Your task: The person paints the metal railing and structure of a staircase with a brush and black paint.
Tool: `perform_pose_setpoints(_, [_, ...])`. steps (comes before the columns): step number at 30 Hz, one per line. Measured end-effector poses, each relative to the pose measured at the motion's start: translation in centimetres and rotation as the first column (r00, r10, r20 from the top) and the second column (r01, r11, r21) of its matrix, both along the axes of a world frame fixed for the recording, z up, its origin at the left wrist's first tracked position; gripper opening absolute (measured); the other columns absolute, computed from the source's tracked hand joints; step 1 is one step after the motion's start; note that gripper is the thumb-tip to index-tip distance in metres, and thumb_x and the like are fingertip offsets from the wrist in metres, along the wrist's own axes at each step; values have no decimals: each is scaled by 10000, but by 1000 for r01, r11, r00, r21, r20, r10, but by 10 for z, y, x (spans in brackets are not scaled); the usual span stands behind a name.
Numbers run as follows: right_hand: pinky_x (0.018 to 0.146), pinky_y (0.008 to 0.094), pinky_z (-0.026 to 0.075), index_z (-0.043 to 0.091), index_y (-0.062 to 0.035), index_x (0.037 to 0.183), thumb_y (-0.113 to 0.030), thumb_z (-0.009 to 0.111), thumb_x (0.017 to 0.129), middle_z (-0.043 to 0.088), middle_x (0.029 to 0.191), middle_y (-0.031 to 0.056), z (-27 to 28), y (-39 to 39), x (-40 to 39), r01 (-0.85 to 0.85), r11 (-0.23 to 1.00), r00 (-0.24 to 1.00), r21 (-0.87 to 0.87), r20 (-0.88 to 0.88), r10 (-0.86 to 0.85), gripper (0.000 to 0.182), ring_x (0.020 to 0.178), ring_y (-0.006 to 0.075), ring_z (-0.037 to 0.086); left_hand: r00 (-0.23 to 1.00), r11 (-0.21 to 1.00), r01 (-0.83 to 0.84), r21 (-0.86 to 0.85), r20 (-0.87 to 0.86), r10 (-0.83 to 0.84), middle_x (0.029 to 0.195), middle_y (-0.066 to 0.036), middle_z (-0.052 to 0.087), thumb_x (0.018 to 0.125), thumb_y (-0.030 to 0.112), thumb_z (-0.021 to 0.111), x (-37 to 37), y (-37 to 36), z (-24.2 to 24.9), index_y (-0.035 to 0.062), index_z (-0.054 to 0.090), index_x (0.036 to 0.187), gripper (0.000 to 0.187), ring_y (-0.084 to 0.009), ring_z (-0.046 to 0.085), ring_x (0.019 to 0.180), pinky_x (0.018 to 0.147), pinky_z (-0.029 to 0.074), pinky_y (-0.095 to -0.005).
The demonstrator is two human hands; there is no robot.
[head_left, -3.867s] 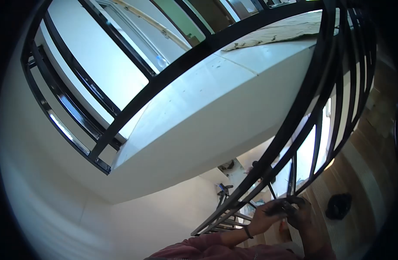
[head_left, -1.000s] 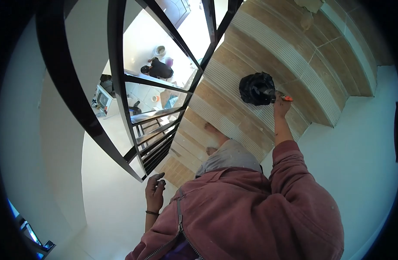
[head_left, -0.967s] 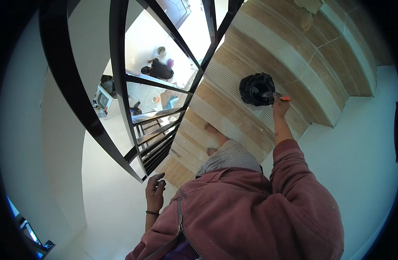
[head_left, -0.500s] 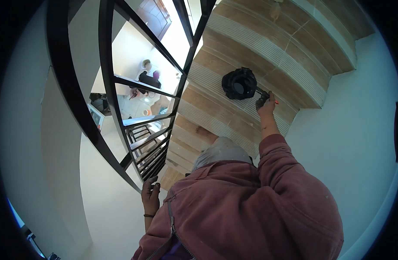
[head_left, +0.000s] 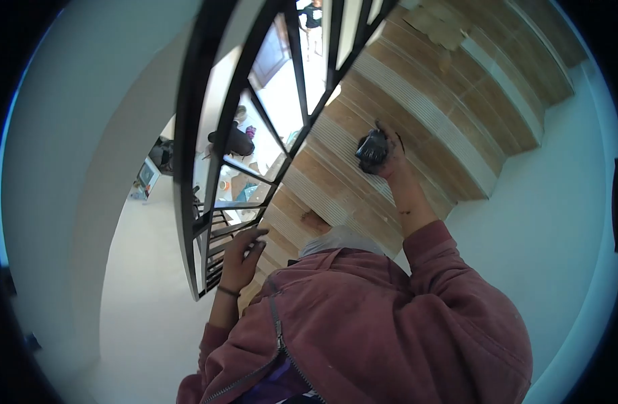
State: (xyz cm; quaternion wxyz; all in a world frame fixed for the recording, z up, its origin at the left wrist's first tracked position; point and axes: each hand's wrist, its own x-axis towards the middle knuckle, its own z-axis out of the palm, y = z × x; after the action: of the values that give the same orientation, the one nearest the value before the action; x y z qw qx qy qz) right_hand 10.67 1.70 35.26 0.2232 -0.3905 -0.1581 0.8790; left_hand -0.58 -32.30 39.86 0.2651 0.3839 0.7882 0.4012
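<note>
On the wood-look stair step, a small container wrapped in black plastic (head_left: pixel 371 149) is in the grip of my right hand (head_left: pixel 392 156). Dark smudges mark the fingers, which curl over its right side. Whether a brush is still there I cannot make out, as the hand covers that side. My left hand (head_left: pixel 240 261), stained dark at the fingertips, hangs beside the black metal railing (head_left: pixel 277 182) with fingers apart and nothing in them. It cannot be told whether that hand touches the railing.
Curved tiled steps (head_left: pixel 417 87) with ribbed edges rise to the upper right, where a torn tan piece (head_left: pixel 435 25) lies. A white wall (head_left: pixel 497 236) borders the right. Through the railing, a person in dark clothing (head_left: pixel 236 139) is on the floor below; another person (head_left: pixel 313 17) stands farther off.
My right hand has gone from the handle of a brush-like tool to the black-wrapped container. The left hand has moved up along the railing, and the view has shifted.
</note>
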Motion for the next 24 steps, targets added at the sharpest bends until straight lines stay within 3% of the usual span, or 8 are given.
perform_pose_setpoints(3, [402, 266, 461, 551, -141, 705, -324, 595, 787, 561, 581, 5, 30, -42, -35, -243, 970, 970, 11, -25, 243, 206, 472, 130, 560, 1000, 980, -8, 199, 7, 7, 893, -74, 593, 808, 41, 514, -3, 0, 7, 24, 579, 1014, 216, -136, 549, 773, 675, 438, -255])
perform_pose_setpoints(6, [380, 264, 438, 536, -105, 674, -313, 637, 764, 538, 558, 15, 64, -92, -63, -486, 870, 872, 87, -18, 489, 248, 418, 129, 516, 938, 938, -237, 254, 309, 154, 881, -55, 585, 819, 32, 489, -2, -24, 16, 15, 580, 999, 202, -108, 528, 755, 665, 433, -241])
perform_pose_setpoints(8, [421, 260, 453, 531, -76, 708, -323, 634, 764, 541, 599, 23, 85, -126, -84, -530, 794, 836, 298, 26, 548, 273, 451, 125, 522, 899, 866, -399, 302, 317, 303, 834, -22, 563, 834, 28, 466, -3, -49, 28, 15, 577, 993, 194, -69, 500, 729, 643, 410, -207])
perform_pose_setpoints(14, [533, 243, 477, 532, -35, 864, -266, 623, 781, 538, 675, 43, 137, -217, -145, -650, 238, 466, 722, 132, 875, 262, 563, 120, 541, 808, 557, -564, 610, 267, 526, 948, -56, 587, 853, 29, 464, -6, -120, 95, -6, 540, 1063, 227, -105, 545, 851, 747, 432, -221])
perform_pose_setpoints(16, [602, 247, 508, 534, -29, 1053, -236, 638, 771, 558, 773, 50, 156, -259, -164, -674, -2, 200, 739, 185, 962, 365, 635, 139, 572, 825, 508, -557, 657, 364, 433, 1003, -74, 580, 855, 28, 464, -11, -142, 106, -12, 506, 1120, 271, -135, 553, 906, 786, 442, -245])
perform_pose_setpoints(18, [575, 259, 519, 542, -11, 945, -358, 623, 782, 558, 720, 44, 179, -315, -171, -857, 6, 101, 515, 157, 982, 392, 601, 134, 582, 814, 492, -580, 649, 491, 311, 1071, -93, 560, 883, 107, 460, -10, -168, 110, -15, 439, 1205, 344, -174, 568, 918, 777, 459, -290])
perform_pose_setpoints(20, [552, 279, 527, 552, -13, 866, -434, 595, 789, 567, 696, 36, 182, -357, -175, -828, -178, -42, 531, 258, 965, 430, 593, 125, 595, 729, 409, -625, 665, 685, 2, 1045, -92, 565, 907, 214, 432, -10, -195, 87, -14, 431, 1208, 378, -190, 568, 905, 753, 454, -313])
perform_pose_setpoints(24, [606, 282, 513, 569, -16, 887, -437, 571, 808, 577, 748, 37, 190, -430, -167, -704, -505, -361, 498, 361, 860, 428, 630, 116, 585, 567, 125, -780, 613, 777, -273, 991, -94, 577, 884, 365, 426, 10, -235, 66, 78, 466, 1170, 407, -229, 560, 928, 771, 451, -368])
